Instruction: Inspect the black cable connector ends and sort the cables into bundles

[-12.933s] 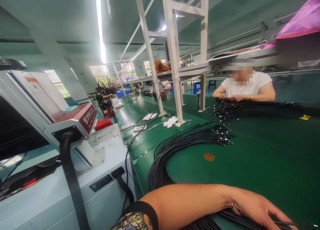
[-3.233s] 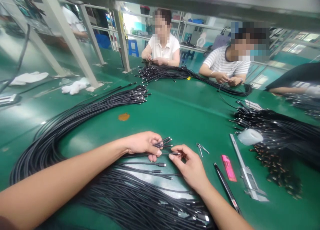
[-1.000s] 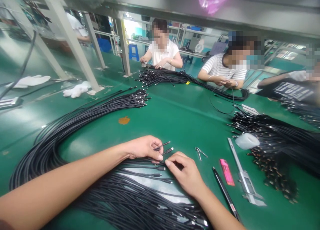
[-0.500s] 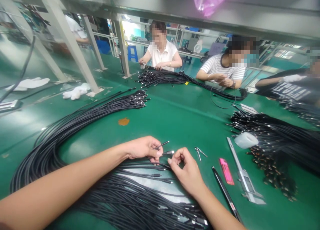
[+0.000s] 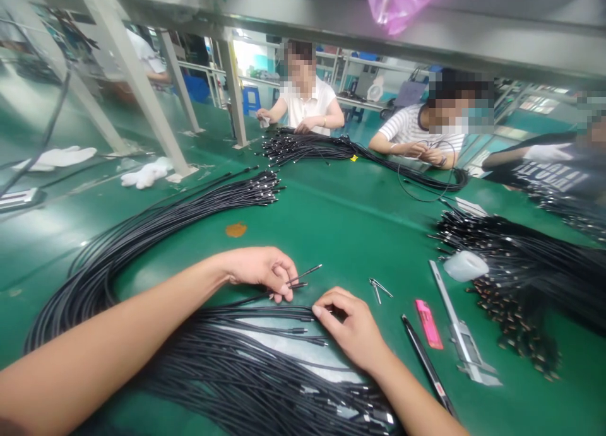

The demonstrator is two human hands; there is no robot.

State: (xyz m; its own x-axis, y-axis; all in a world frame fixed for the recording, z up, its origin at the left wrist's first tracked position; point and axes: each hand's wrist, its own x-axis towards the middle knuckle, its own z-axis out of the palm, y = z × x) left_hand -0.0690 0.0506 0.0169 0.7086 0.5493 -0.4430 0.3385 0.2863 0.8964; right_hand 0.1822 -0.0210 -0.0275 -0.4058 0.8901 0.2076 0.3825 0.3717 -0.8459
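My left hand (image 5: pixel 269 273) is closed around black cables (image 5: pixel 299 286), whose thin plug ends stick out to the right past the fingertips. Just to the right and lower, my right hand (image 5: pixel 348 322) has thumb and forefinger pinched at the end of another black cable (image 5: pixel 293 308); the plug there is hidden by the fingers. Under both arms lies a large loose bundle of black cables (image 5: pixel 237 366), its metal-tipped plugs gathered at the lower right. A second bundle (image 5: pixel 170 215) curves away on the left, plug ends pointing to the back.
On the right lie small tweezers (image 5: pixel 377 289), a pink case (image 5: pixel 428 324), a black pen (image 5: pixel 428 366), a caliper (image 5: pixel 459 329), a white tape roll (image 5: pixel 466 266) and more cables (image 5: pixel 530 253). White gloves (image 5: pixel 146 173) rest by metal posts. Co-workers (image 5: pixel 310 105) sit opposite.
My left hand has drawn back to the left and slightly up with its cables. My right hand has shifted slightly down and left, and its fingers have closed on a cable end.
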